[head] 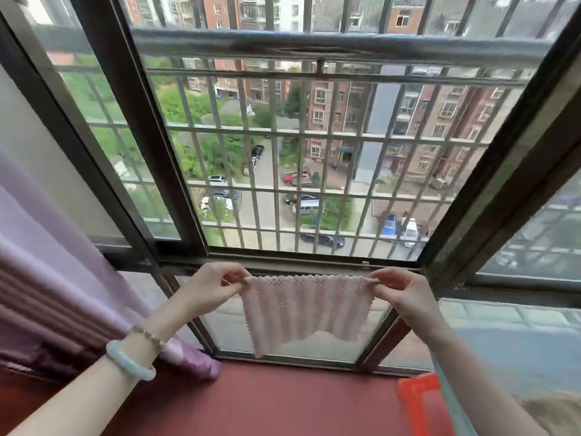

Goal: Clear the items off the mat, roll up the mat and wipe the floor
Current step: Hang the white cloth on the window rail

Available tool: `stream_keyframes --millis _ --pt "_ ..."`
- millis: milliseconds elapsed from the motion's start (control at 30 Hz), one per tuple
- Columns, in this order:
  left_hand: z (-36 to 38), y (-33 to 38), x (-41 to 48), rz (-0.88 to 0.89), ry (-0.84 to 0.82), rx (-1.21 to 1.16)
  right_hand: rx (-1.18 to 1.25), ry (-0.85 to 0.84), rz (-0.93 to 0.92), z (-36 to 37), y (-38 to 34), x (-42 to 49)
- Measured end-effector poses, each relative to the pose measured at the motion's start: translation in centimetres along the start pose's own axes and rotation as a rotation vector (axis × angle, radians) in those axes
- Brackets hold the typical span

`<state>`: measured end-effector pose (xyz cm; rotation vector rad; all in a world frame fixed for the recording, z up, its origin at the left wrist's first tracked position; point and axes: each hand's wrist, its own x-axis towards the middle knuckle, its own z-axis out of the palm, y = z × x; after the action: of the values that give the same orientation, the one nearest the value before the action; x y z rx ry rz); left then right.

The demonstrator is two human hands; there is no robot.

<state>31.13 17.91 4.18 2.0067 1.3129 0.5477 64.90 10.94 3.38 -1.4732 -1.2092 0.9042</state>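
Cloth hangs before the window, its top corners pinched shut between fingers of the left hand and right hand. It looks light and limp, best held by its corners.

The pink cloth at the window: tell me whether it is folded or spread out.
Spread out. The pink cloth hangs as one open sheet, its top corners pinched by the left hand and the right hand, and its lower edge hangs free.
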Motion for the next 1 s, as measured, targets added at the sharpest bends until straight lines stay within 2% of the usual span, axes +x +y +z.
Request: stream_keyframes --millis 300,500,700,833,1000 --pt "-1.5 -4.7 7.0 -0.088 -0.069 -0.053 0.033 -0.002 0.122 3.5 1.7 6.4" --pt "-0.6 -6.8 11.6 -0.131 -0.067 -0.009 -0.033 -0.06 0.173 4.3 3.9 11.9" --pt "-0.5 -8.4 16.2 -0.165 -0.156 0.045 -0.085 -0.107 0.212 4.2 5.7 17.2" --pt "0.0 -9.0 18.8 -0.201 -0.133 0.064 -0.125 -0.17 0.253 4.3 6.4 20.2" --pt "0.5 -10.1 21.5 -0.264 -0.138 0.032 -0.064 -0.172 0.368 5.1 7.6 22.8"
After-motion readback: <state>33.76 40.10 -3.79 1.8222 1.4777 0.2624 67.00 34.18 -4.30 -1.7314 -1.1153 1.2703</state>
